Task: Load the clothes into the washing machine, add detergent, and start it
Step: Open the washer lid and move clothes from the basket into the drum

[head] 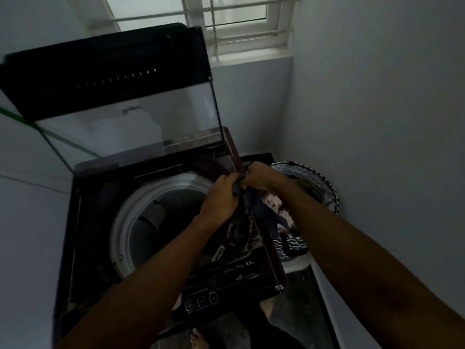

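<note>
- Nearest the viewer: a bare foot (198,340) on the floor, below the near edge of the washing machine (75,248).
- Near right corner of the machine top: the control panel (226,285), with a row of buttons at its near edge and a capacity label farther along. Nothing touches it.
- Centre: the drum (161,222), ringed by a pale rim. The interior is dark, so any load already inside cannot be made out.
- Right of the drum, above the machine's right edge: the left hand (221,197) and the right hand (259,176), touching one another. The fingers of both are curled round a dark garment (254,200), which hangs down from the grasp and trails to the near right.
- Governing relation (judged): the garment's long axis runs downward from the hands, its tail over the basket side; the drum opening lies to the left and below. The left hand is the nearer to the opening. The coming move calls for a carry leftward over the rim before letting go.
- Right of the machine, against the wall: a zigzag-patterned laundry basket (317,177), with more clothes (274,202) showing inside.
- Possible obstruction (judged): the trailing tail may catch on the machine's right edge or the basket rim.
- Far: the lid (120,96), raised and clear of the opening; behind it a barred window (239,21). No detergent is visible.
</note>
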A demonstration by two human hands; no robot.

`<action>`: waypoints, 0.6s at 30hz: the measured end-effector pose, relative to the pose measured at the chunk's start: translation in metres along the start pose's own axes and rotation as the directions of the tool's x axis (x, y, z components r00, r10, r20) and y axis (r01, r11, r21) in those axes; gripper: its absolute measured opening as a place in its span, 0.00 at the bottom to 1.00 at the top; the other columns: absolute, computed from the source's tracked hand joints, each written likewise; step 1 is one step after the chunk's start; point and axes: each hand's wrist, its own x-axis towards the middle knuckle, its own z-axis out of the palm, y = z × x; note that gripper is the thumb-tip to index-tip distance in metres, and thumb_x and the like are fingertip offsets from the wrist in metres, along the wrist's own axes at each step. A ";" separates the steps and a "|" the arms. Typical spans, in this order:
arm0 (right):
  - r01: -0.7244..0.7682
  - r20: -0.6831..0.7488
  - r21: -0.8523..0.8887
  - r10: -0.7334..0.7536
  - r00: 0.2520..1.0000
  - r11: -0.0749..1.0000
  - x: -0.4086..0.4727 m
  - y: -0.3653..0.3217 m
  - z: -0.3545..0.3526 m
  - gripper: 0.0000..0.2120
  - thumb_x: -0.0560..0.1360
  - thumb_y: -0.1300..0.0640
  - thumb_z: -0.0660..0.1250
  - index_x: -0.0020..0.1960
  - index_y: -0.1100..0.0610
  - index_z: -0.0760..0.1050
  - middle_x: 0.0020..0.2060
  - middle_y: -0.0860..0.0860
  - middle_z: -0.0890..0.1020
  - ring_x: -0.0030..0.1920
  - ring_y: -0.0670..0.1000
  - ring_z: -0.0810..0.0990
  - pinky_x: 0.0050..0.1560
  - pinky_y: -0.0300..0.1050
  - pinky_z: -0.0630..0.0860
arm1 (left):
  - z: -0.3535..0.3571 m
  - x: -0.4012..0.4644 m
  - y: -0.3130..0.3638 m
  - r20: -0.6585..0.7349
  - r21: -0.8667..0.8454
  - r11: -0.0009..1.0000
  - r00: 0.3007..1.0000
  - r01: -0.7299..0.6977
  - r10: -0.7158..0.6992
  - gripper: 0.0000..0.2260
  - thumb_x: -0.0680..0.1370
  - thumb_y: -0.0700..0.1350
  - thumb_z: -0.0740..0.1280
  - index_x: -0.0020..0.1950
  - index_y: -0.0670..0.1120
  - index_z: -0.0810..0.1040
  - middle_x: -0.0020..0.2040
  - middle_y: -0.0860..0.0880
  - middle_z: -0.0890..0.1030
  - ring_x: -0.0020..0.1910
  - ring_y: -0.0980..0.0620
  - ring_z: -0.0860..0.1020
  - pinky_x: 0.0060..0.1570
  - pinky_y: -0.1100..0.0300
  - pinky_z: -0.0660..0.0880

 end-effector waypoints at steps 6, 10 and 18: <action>0.002 0.129 0.340 -0.049 0.990 0.940 0.000 -0.047 0.042 0.12 0.70 0.65 0.73 0.51 0.69 0.78 0.43 0.61 0.81 0.39 0.58 0.82 0.30 0.47 0.80 | -0.055 -0.020 -0.040 -0.221 0.046 0.991 0.968 0.128 -0.114 0.18 0.73 0.35 0.68 0.61 0.50 0.80 0.50 0.46 0.76 0.48 0.48 0.77 0.46 0.62 0.68; 0.021 0.181 0.451 -0.114 0.977 0.893 0.005 -0.071 0.081 0.14 0.69 0.69 0.73 0.53 0.69 0.75 0.46 0.62 0.81 0.43 0.60 0.83 0.36 0.53 0.82 | -0.085 -0.045 -0.073 -0.330 0.053 0.976 0.926 0.211 -0.182 0.20 0.71 0.34 0.66 0.56 0.52 0.83 0.48 0.51 0.75 0.43 0.55 0.74 0.44 0.64 0.71; 0.086 0.106 0.192 -0.107 0.989 0.978 0.014 -0.078 0.138 0.11 0.63 0.68 0.73 0.37 0.53 0.77 0.33 0.52 0.79 0.33 0.50 0.77 0.34 0.42 0.72 | -0.088 -0.083 -0.114 -0.170 -0.036 0.962 0.947 0.272 -0.274 0.07 0.73 0.40 0.64 0.35 0.47 0.78 0.33 0.53 0.79 0.31 0.59 0.75 0.32 0.62 0.69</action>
